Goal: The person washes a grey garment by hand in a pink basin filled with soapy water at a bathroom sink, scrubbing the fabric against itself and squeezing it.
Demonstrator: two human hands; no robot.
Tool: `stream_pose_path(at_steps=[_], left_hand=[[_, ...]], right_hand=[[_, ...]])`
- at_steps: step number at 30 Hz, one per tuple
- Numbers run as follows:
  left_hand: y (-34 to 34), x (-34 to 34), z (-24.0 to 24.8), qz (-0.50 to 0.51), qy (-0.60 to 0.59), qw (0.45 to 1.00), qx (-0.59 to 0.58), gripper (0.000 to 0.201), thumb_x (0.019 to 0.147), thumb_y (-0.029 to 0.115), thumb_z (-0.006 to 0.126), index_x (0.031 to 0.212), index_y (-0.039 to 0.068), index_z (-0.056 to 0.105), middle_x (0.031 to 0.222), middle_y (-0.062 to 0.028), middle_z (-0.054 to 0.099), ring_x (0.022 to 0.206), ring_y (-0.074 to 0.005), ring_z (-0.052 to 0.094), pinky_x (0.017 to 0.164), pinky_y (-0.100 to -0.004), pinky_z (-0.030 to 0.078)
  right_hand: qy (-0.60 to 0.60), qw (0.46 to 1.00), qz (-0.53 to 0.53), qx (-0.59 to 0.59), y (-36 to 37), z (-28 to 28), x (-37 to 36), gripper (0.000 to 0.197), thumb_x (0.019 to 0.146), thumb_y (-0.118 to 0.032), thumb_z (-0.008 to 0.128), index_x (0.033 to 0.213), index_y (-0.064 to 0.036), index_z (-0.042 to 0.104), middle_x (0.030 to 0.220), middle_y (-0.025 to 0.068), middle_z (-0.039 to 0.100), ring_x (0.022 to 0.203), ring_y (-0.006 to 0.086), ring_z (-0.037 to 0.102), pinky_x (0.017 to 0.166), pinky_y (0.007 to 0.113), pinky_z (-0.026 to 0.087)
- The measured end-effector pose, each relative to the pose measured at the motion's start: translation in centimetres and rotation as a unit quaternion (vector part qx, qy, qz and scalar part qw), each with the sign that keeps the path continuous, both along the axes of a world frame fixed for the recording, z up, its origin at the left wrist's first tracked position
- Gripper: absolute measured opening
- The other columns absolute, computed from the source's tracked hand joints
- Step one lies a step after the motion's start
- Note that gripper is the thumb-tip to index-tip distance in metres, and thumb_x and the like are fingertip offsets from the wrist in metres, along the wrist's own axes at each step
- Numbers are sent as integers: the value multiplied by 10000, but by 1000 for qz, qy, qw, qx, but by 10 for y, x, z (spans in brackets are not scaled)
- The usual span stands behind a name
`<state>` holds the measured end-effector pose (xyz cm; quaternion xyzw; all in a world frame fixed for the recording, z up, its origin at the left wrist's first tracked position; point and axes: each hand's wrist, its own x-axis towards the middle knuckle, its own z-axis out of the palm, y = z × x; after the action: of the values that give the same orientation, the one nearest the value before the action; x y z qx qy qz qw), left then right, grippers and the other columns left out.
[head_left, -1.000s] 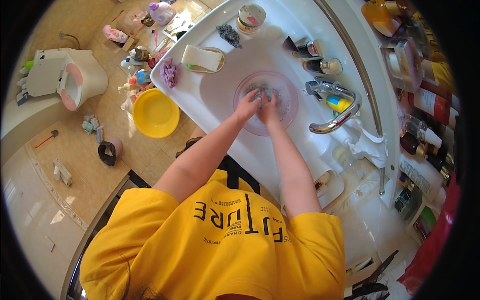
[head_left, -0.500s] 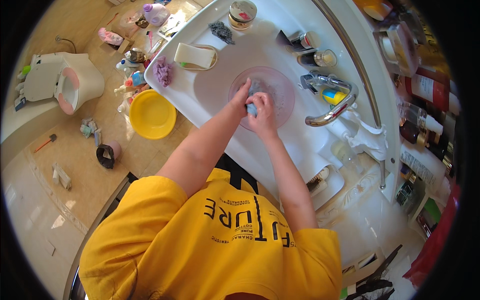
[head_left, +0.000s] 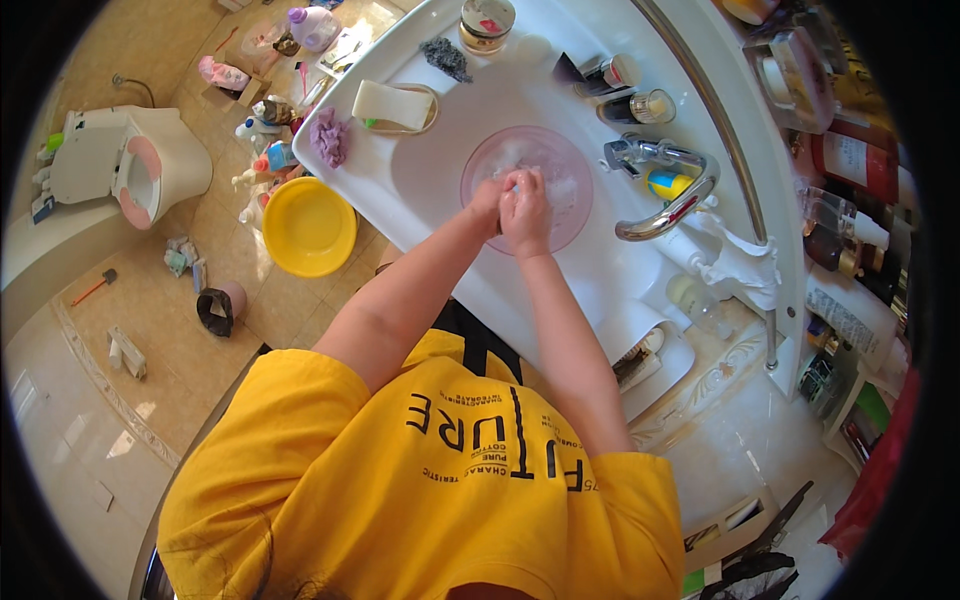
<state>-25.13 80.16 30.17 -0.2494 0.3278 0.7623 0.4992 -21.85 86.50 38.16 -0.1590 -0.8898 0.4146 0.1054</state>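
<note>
A translucent pink basin (head_left: 580,208) sits in the white sink (head_left: 425,205), with sudsy water inside. Over its near left part, my left hand (head_left: 487,202) and my right hand (head_left: 525,212) are pressed together, fingers closed. Between them they squeeze a small blue-grey cloth (head_left: 515,187); only a sliver of it shows, the rest covered by my fingers. The chrome faucet (head_left: 690,205) curves over the sink to the right of the basin.
On the sink's ledge are a soap dish (head_left: 395,106), a purple scrunched cloth (head_left: 328,138), a dark grey scrubber (head_left: 446,60), a glass jar (head_left: 487,22) and dark cosmetic bottles (head_left: 640,108). A yellow basin (head_left: 310,228) stands on the floor at left. Bottles crowd the right-hand shelf.
My hands have closed tighter around the cloth, which showed more between them before. They sit slightly nearer the basin's near rim, and more white suds show in the water.
</note>
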Motion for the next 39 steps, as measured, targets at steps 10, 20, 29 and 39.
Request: stream_pose_path(at_steps=[10,20,29,39], left_hand=[[-12,0,33,-103,-20,985,-141,565,813,434,447,1248,119,271,1248,-131,353,1103,-345,389,866,-525,325],[-22,2,59,-144,8,978,-153,759,810,449,454,1322,257,-72,1391,-82,-67,1236,-428,47,941,-580,155],[-12,3,45,-23,-141,988,-53,692,739,643,385,1220,151,317,1263,-107,328,1149,-346,315,870,-601,257],[-11,-16,4,-115,-69,980,144,496,790,563,403,803,79,509,712,-46,507,649,-194,493,573,-320,423]], right_hand=[[-226,969,-30,96,62,-53,21,201,733,-106,485,932,-109,516,1048,104,482,993,316,448,823,438,362],[-426,843,207,253,33,-80,43,409,793,-112,415,1190,-213,409,1304,7,287,1230,261,229,966,544,163],[-149,983,101,-43,30,-8,19,273,705,-41,465,974,-83,451,957,141,534,903,292,503,773,427,365],[54,994,81,46,-25,51,19,236,698,-74,484,933,-73,461,859,71,533,765,253,491,657,388,368]])
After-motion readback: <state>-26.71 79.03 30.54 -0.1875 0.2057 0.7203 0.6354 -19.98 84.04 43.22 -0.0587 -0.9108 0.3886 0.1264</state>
